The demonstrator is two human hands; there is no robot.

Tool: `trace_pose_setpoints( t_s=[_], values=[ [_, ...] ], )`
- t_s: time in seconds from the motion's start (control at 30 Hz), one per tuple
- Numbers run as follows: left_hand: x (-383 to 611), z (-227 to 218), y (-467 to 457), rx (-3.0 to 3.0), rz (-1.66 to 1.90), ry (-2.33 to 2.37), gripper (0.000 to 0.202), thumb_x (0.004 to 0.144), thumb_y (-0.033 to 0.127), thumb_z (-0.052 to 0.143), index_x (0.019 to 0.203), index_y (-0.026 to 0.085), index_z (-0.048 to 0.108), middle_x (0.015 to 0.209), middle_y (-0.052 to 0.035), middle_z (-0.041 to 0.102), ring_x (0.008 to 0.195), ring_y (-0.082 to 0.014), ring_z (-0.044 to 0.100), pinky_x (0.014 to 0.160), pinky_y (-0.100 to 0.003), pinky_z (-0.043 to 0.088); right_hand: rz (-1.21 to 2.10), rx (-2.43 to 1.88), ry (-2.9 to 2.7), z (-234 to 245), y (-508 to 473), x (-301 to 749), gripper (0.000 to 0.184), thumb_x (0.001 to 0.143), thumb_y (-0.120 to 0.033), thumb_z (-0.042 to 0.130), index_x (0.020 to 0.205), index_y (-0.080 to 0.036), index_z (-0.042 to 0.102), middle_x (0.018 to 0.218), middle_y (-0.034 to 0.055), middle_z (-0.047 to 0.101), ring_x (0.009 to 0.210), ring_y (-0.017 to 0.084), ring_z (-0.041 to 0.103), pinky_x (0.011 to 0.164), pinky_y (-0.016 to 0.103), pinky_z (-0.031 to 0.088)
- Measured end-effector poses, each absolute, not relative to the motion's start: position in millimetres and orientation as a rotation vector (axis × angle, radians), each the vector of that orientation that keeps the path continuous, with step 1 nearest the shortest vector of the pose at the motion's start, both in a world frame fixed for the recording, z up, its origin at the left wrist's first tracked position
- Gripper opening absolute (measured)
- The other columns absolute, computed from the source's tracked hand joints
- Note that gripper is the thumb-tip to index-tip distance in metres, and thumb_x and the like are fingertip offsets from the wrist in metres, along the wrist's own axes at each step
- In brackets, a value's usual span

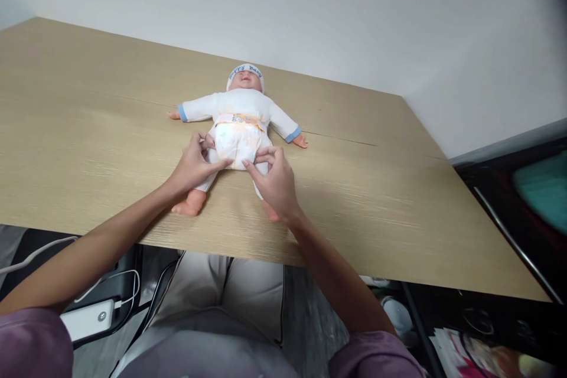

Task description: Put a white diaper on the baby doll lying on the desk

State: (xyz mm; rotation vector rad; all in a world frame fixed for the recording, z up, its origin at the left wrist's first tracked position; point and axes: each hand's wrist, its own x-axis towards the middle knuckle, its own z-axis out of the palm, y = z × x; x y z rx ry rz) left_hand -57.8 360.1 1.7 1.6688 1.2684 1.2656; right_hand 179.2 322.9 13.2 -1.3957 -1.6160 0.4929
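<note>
A baby doll (241, 100) lies on its back on the wooden table, head toward the wall, arms spread out. It wears a white suit with blue cuffs and a white cap with blue lettering. Around its hips is a white diaper (237, 137) with an orange patterned waistband. My left hand (198, 160) grips the diaper's left leg edge, its thumb reaching in toward the crotch and its fingers curled at the side. On the opposite leg edge, my right hand (275, 180) holds the diaper with bent fingers and thumb. The doll's right-side foot is partly hidden behind my right hand.
The wooden table (367, 207) runs back to a pale wall (310, 6). A white power bank (88, 320) with a cable rests on a black surface below, at lower left. Dark shelving with packets (482, 354) stands below the table's right side.
</note>
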Motion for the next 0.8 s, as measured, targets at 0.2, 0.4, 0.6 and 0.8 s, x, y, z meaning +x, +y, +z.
trace_pose_setpoints(
  t_s=[0.2,0.4,0.6,0.8],
  values=[
    [-61,19,349,1.856,1.082,1.379,0.046,0.090,0.057,0.089,0.115,0.022,0.071,0.115,-0.0084,0.081,0.103,-0.0279,0.073,0.095,-0.043,0.053,0.376,-1.488,-1.773,18,318,181,0.028,0.108,-0.053,0.076,0.106,-0.026,0.073,0.108,0.0083,0.087,0.105,0.032,0.075,0.098,0.046,0.054],
    [-61,22,358,1.730,0.964,1.250,0.047,0.094,0.063,0.084,0.112,0.020,0.082,0.108,-0.0083,0.083,0.096,-0.0268,0.071,0.089,-0.041,0.053,0.380,-1.466,-1.874,20,321,179,0.022,0.107,-0.044,0.077,0.095,-0.026,0.074,0.107,0.0072,0.085,0.104,0.031,0.071,0.100,0.045,0.051],
    [-67,16,370,1.424,0.955,1.049,0.055,0.084,0.062,0.095,0.115,0.018,0.082,0.112,-0.0124,0.083,0.105,-0.0308,0.075,0.092,-0.044,0.059,0.612,-1.445,-1.743,20,329,183,0.036,0.105,-0.057,0.071,0.086,-0.026,0.069,0.093,0.0035,0.078,0.097,0.028,0.067,0.092,0.041,0.051],
    [-67,17,368,1.373,0.967,1.013,0.049,0.089,0.064,0.092,0.110,0.020,0.082,0.107,-0.0126,0.082,0.103,-0.0320,0.076,0.089,-0.045,0.062,0.704,-1.416,-1.661,15,333,184,0.045,0.100,-0.066,0.070,0.079,-0.027,0.063,0.083,0.0012,0.073,0.086,0.025,0.065,0.084,0.039,0.052]
  ],
)
